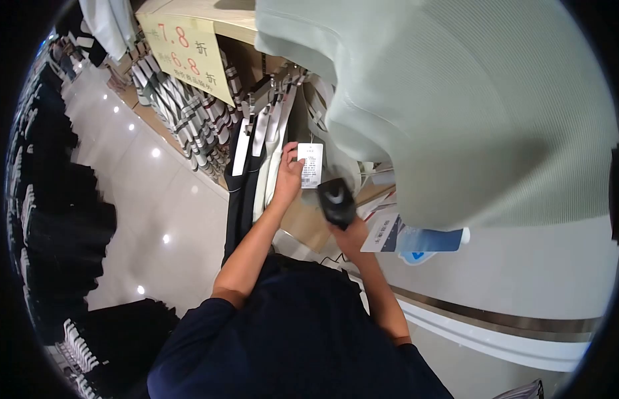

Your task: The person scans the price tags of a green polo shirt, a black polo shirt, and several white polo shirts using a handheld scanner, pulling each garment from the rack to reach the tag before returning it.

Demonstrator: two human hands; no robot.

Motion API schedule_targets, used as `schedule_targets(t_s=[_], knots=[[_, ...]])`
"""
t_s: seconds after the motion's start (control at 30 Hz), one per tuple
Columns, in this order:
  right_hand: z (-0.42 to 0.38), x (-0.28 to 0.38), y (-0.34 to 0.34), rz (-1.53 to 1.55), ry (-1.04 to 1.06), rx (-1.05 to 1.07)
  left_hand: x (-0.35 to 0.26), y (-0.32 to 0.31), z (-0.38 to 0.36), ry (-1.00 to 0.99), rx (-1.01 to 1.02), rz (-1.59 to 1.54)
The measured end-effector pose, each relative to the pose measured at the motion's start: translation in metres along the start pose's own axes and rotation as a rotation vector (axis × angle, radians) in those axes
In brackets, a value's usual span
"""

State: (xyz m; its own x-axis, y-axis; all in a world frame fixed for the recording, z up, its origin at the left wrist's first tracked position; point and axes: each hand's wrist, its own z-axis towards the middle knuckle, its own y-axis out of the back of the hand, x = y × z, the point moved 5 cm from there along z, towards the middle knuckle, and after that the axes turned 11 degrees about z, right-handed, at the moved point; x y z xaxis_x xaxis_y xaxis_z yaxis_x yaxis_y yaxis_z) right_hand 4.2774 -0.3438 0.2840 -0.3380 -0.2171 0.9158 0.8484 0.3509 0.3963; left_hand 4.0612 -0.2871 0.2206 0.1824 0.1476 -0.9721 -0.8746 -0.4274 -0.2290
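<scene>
A white tag (310, 174) hangs in the middle of it all, and that is the middle of my clock. It has rows of dark print, too tiny to read. The left hand (288, 175) is at 8 o'clock, pinched closed on the tag's left edge, with the thumb on the front. At 5 o'clock, just beside the tag, is a black scanner (337, 203). The right hand (351, 234) is wrapped around its lower end. It is a bit blurry, so I cannot see all the fingers there.

At 9 o'clock, close by, black clothes (235, 206) hang with long white strips near their tops. A big yellow sign (202, 56) is between 10 and 11 o'clock. It says "7.8 折" and "6.8 折", with the numbers in red. Its bottom row is too small to read. Checked clothes (183, 123) hang below the sign, at 10 o'clock.

Between 2 and 3 o'clock is a huge pale green ribbed cloth (495, 126). Under it, at 4 o'clock, is a blue card (432, 240), next to a white and dark card (382, 233) with writing I cannot make out. Far off at 9 o'clock, more black clothes hang in a row past the shiny floor (146, 226).
</scene>
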Motion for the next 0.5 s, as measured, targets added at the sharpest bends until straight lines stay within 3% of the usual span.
schedule_targets(t_s=[0.1,0.13,0.2,0.23,0.27,0.37,0.5], knots=[[0.023,0.006,0.03,0.165,-0.068,-0.291,-0.016,0.008,-0.01,-0.385,-0.165,0.746],[0.03,0.002,0.037,0.214,-0.06,-0.403,-0.033,0.006,-0.018,-0.403,-0.186,0.807],[0.051,-0.017,0.037,0.234,0.115,-0.367,-0.067,-0.006,-0.027,-0.426,-0.105,0.767],[0.062,-0.02,0.034,0.241,0.056,-0.198,-0.084,-0.015,-0.031,-0.438,-0.065,0.746],[0.07,-0.023,0.027,0.244,-0.003,-0.028,-0.108,-0.027,-0.037,-0.604,-0.07,0.728],[0.065,-0.026,-0.017,0.786,-0.083,0.164,-0.146,-0.059,-0.046,-0.613,0.071,0.619],[0.095,-0.072,-0.009,0.389,-0.025,0.104,-0.118,-0.064,-0.024,-0.395,0.09,0.527]])
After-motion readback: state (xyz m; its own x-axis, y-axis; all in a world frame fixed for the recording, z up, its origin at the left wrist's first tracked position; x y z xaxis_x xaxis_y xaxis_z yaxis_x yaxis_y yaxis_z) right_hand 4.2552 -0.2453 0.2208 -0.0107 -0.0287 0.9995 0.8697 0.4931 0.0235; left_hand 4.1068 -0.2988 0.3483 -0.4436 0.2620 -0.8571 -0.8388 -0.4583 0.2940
